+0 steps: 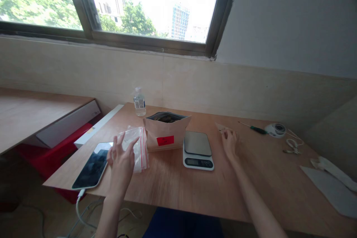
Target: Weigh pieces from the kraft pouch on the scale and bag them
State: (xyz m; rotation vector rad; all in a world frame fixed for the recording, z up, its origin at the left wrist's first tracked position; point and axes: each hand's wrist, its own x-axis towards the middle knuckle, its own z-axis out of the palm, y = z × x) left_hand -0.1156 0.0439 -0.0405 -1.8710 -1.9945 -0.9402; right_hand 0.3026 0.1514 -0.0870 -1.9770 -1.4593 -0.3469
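My left hand [122, 158] hovers with its fingers spread over clear zip bags [141, 154] with red stripes; it holds nothing. A tablet [92, 167] lies just left of it, with a white cable plugged in. Between my hands, a kraft pouch [166, 134] with a red label stands upright, its top open and its dark contents only partly visible. Right of the pouch sits a white kitchen scale [198, 150], its metal plate bare. My right hand [230, 143], fingers curled together, is at a small, flat, see-through plastic bag [219, 126], partly hidden by the fingers.
A clear bottle [140, 102] stands at the back. On the right lie a green-handled screwdriver [258, 129], a white dome-shaped device [276, 130] with a coiled cable [292, 145], and a grey sheet [329, 189]. The table's front edge [173, 205] is close to my body.
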